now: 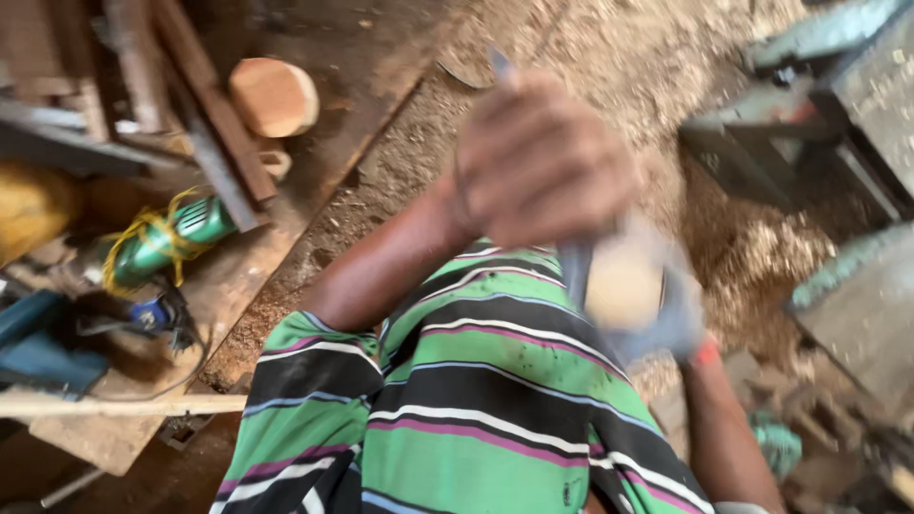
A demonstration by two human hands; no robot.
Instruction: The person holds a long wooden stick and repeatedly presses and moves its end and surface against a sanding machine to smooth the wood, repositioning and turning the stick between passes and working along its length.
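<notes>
Two hands are working close up: my right hand [657, 314] (gloved, blurry) is cupping a round wood piece [624, 284], and my left hand [543, 162] is gripping a blade [574, 266] tight above it. I'm thinking slow cuts are safest. Sawdust [609, 48] is lying beyond.

shirt [476, 400]: green, black, white, magenta stripes | left hand [543, 167]: bare | right hand [666, 305]: grey glove, red cuff

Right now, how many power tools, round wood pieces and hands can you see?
Green power tool: 1
Blue power tool: 1
Round wood block on the bench: 1
Round pale piece in the gloved hand: 1
Bare left hand: 1
Gloved right hand: 1
Total: 6
</notes>
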